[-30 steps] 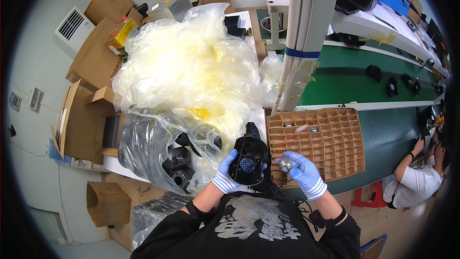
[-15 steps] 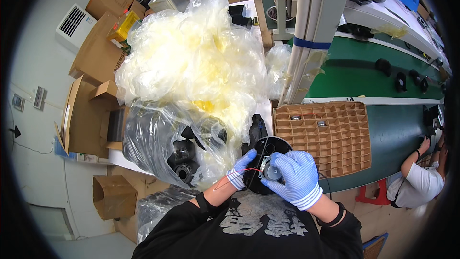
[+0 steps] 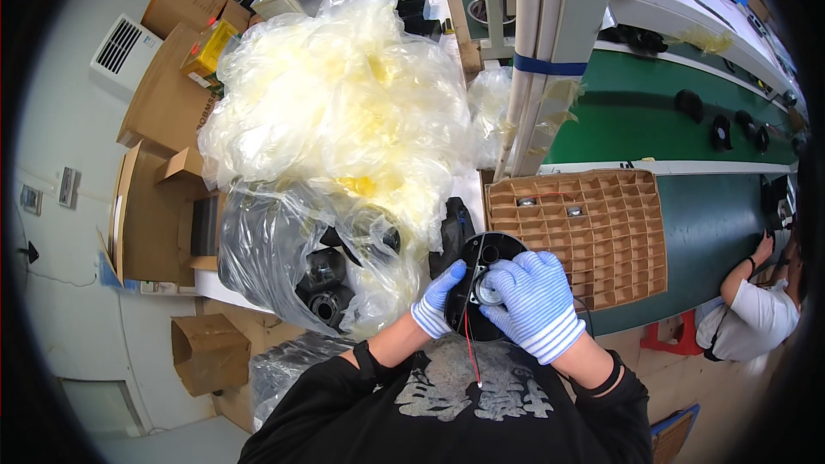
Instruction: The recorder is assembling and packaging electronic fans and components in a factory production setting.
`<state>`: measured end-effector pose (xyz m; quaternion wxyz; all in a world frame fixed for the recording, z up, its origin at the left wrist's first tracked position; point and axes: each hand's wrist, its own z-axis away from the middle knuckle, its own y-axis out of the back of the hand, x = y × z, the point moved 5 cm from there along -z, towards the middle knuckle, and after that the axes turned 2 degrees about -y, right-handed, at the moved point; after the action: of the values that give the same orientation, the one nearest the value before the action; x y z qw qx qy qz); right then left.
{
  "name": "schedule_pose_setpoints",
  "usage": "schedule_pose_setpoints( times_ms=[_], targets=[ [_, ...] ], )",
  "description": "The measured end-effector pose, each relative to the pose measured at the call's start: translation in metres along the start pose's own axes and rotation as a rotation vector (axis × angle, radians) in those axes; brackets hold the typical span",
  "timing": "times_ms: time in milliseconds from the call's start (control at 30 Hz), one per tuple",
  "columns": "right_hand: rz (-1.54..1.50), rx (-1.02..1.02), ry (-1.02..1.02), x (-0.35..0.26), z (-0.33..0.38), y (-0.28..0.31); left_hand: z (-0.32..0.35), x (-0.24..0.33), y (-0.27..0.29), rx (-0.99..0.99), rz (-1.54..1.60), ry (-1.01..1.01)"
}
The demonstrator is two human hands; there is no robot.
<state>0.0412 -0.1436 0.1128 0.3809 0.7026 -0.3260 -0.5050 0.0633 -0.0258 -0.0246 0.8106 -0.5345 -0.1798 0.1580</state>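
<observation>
Gloves of striped blue and white knit are covering both my hands, and both are closing around a round black plastic fan housing (image 3: 483, 279) that I am holding up just in front of my chest, above the near edge of the bench. My left hand (image 3: 436, 299) is gripping the disc's left rim, fingers curling behind it and thumb pressing on the front. My right hand (image 3: 537, 301) is lying over its right half, fingers bent together and pinching at a small silvery round part (image 3: 487, 293) near the disc's centre. Thin red and black wires (image 3: 469, 345) are hanging from the housing down over my black printed shirt. Just to the right of my hands, a brown cardboard divider tray (image 3: 601, 232) of small square cells is sitting on a green conveyor belt (image 3: 713, 215), with a couple of silvery pieces lying in its upper left cells. To my left, a clear plastic bag holding black moulded parts (image 3: 322, 279) is resting against a big heap of crumpled yellowish plastic film (image 3: 344, 112). Farther along the belt, another person in a white shirt (image 3: 756, 318) is working at the right edge.
</observation>
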Motion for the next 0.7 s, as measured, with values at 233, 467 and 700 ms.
schedule_pose_setpoints(
  times_ms=[233,467,700],
  targets=[
    [-0.059,0.170,-0.016,0.006,0.007,0.008,-0.006,-0.001,-0.009,-0.030,-0.029,0.053],
    [-0.042,0.091,-0.023,0.005,0.007,0.012,-0.006,0.001,-0.006,0.004,-0.168,0.041],
    [-0.028,0.132,-0.037,0.008,0.005,0.014,-0.011,0.004,-0.011,0.006,-0.220,0.053]
  ],
)
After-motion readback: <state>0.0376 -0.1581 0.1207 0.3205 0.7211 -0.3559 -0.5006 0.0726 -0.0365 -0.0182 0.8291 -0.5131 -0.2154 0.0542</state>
